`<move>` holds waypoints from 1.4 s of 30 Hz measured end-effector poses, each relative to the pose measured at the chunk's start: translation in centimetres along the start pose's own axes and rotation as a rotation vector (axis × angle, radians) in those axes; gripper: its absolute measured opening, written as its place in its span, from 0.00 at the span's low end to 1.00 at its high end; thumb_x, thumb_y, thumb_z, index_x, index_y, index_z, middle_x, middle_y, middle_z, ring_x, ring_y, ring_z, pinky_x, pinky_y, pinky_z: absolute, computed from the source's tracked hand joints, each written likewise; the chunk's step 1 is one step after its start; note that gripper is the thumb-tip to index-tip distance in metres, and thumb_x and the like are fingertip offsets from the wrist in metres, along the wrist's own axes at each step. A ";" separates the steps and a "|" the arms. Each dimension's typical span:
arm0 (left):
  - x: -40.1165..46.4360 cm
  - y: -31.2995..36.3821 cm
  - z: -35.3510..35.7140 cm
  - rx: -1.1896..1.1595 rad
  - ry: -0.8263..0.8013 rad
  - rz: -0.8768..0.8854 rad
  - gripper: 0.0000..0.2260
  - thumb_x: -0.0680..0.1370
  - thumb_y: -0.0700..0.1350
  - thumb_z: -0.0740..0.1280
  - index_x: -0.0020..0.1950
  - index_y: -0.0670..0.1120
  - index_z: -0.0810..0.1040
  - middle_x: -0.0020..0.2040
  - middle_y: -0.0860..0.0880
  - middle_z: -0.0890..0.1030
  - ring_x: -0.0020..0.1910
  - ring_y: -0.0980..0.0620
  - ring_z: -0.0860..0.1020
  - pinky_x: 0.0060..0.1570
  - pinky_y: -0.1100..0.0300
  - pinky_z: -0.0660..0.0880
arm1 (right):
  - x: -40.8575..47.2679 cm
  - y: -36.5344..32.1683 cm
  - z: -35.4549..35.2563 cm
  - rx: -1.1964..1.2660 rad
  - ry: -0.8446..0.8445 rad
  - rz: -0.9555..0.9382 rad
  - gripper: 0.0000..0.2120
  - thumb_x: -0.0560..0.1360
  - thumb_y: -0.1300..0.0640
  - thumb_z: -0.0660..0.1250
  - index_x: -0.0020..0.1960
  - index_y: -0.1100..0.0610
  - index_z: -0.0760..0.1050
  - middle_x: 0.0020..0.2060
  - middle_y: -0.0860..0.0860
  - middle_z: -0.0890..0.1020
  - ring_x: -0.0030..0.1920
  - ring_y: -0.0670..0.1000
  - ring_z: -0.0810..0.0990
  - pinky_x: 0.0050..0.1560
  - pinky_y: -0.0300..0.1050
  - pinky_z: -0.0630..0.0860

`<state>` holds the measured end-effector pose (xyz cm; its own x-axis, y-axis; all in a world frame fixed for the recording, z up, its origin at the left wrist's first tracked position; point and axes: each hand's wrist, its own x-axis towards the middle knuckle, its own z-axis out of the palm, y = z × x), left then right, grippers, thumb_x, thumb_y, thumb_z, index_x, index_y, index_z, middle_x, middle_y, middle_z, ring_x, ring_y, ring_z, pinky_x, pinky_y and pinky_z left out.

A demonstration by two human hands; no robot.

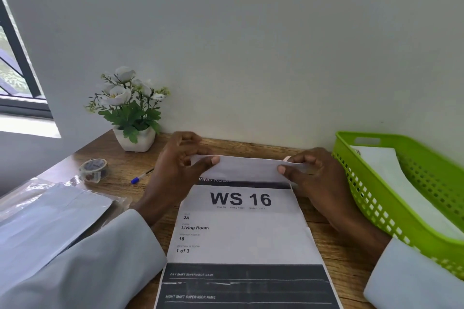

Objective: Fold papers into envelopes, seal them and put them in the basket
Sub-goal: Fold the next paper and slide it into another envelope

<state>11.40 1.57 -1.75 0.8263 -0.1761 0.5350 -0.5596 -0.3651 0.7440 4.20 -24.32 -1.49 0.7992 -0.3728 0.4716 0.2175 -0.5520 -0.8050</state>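
Paper [244, 170], a white folded piece, is held just above the desk [324, 231] between both hands, one at each end. The left hand [179, 165] pinches the left end with thumb over the top edge and fingers curled behind; the right hand [307, 170] pinches the right end the same way. Holding both ends keeps the piece taut and level, which suits lining up edges or running a crease along it, so the step in hand looks like folding rather than sealing.

Under it lies a printed sheet [241, 238] marked "WS 16", flat on the desk and reaching toward the person; the held piece hides its top band. The tape [94, 169] sits well apart to the left with a pen [140, 178] beside it, near enough for the left hand when sealing comes. A pile of plastic-wrapped papers [52, 211] lies at the near left. The basket [401, 195], green, stands just beside the right hand against the wall, already holding white paper, so a finished envelope needs only a short move right. A potted plant [130, 113] stands at the back left.
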 end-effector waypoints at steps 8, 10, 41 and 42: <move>-0.4 2.1 0.1 -0.352 -0.004 0.049 0.07 0.67 0.49 0.75 0.39 0.48 0.83 0.38 0.52 0.84 0.33 0.60 0.80 0.31 0.68 0.75 | -0.8 -2.8 -0.3 -0.274 -0.262 -0.223 0.09 0.68 0.44 0.71 0.39 0.49 0.82 0.34 0.44 0.85 0.36 0.44 0.82 0.39 0.50 0.80; -0.3 2.1 0.1 -0.405 0.021 -0.007 0.06 0.66 0.50 0.76 0.39 0.50 0.83 0.37 0.53 0.84 0.33 0.59 0.80 0.31 0.67 0.76 | -0.7 -3.4 -0.1 -0.191 -0.329 -0.161 0.06 0.67 0.48 0.75 0.39 0.50 0.83 0.34 0.45 0.86 0.35 0.46 0.83 0.37 0.47 0.81; 0.0 -0.6 -0.6 -0.048 -0.426 -0.305 0.05 0.70 0.42 0.76 0.45 0.49 0.84 0.44 0.51 0.86 0.46 0.57 0.83 0.41 0.77 0.73 | -0.3 -1.2 -1.2 -0.341 -0.491 0.183 0.09 0.71 0.59 0.75 0.49 0.51 0.79 0.36 0.50 0.80 0.38 0.49 0.78 0.37 0.43 0.71; 0.1 -0.7 -0.5 -0.019 -0.409 -0.281 0.05 0.71 0.42 0.76 0.44 0.49 0.84 0.44 0.52 0.86 0.45 0.58 0.82 0.40 0.78 0.72 | -0.2 -1.0 -1.0 -0.345 -0.469 0.164 0.08 0.71 0.59 0.75 0.48 0.51 0.79 0.37 0.49 0.80 0.38 0.48 0.77 0.36 0.41 0.70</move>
<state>11.82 2.24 -2.00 0.9009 -0.4185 0.1145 -0.3092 -0.4339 0.8462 3.25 -24.44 -0.38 0.9857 -0.1484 0.0794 -0.0610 -0.7547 -0.6532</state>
